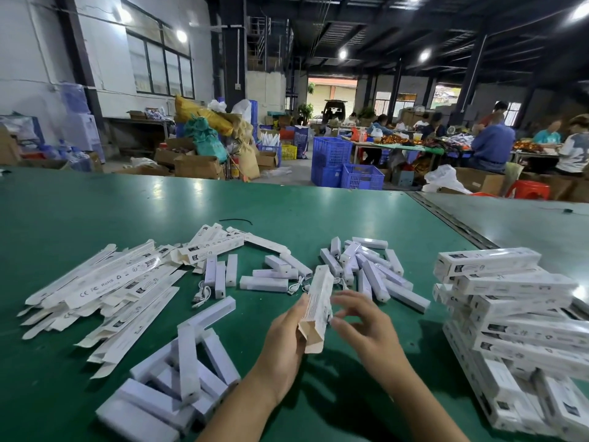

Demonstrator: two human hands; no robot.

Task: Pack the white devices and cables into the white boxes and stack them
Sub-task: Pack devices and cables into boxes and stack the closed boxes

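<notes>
Head view: your left hand (283, 339) grips one opened white box (315, 307) above the middle of the tabletop (127, 202), open end toward you. Your right hand (360, 327) hovers beside it, fingers loosely spread, blurred and apparently empty.

You seem to be at the filling step, so the next move is to fetch a device and cable.

- **Loose devices (366, 269):** roughly thirty, in three clusters.
- **Cables (201, 294):** two visible.
- **Flat boxes (105, 288)** on the left and the **packed stack (516, 314)** on the right: too overlapped to count.

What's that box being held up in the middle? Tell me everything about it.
The held box is a long, slim white cardboard carton with small print down one side. Its near end is open, showing plain brown inside. It tilts away above the green table, gripped by the left hand; the right hand hovers blurred at its side.
</notes>
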